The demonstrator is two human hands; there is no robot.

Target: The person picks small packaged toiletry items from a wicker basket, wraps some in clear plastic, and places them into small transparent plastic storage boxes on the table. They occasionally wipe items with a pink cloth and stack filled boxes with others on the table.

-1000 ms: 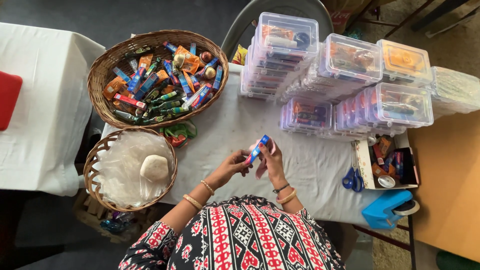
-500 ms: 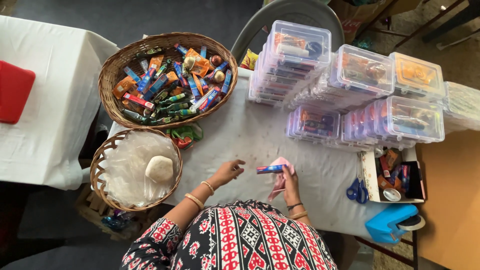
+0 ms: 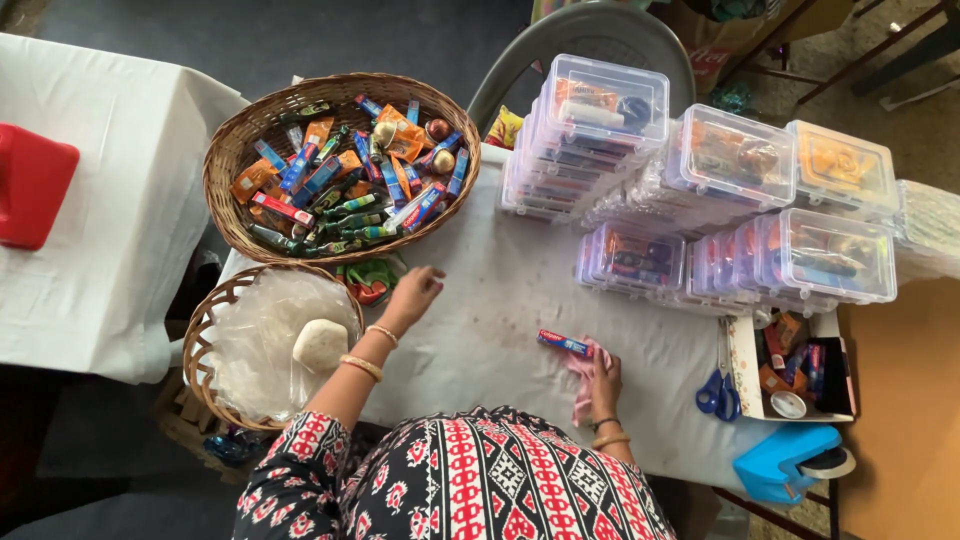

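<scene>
My right hand (image 3: 600, 378) rests low on the white table (image 3: 500, 320), gripping a small red and blue tube (image 3: 564, 344) together with a pink cloth (image 3: 584, 388). My left hand (image 3: 412, 292) is stretched out to the left with its fingers apart and nothing in it. It hovers just below the big wicker basket (image 3: 225, 215) filled with several small tubes and packets (image 3: 340, 185), close to a green and orange item (image 3: 368, 280) lying under the basket's rim.
A smaller wicker basket (image 3: 200, 330) lined with clear plastic holds a white soap bar (image 3: 320, 344). Stacks of clear lidded boxes (image 3: 700, 190) fill the table's far right. Blue scissors (image 3: 718, 392), a small open carton (image 3: 795, 365) and a blue tape dispenser (image 3: 790, 468) sit at right. A grey chair (image 3: 590, 35) stands behind.
My hands were together on the tube. The left hand has let go and swung left toward the big basket, while the right hand has lowered the tube and cloth to the table.
</scene>
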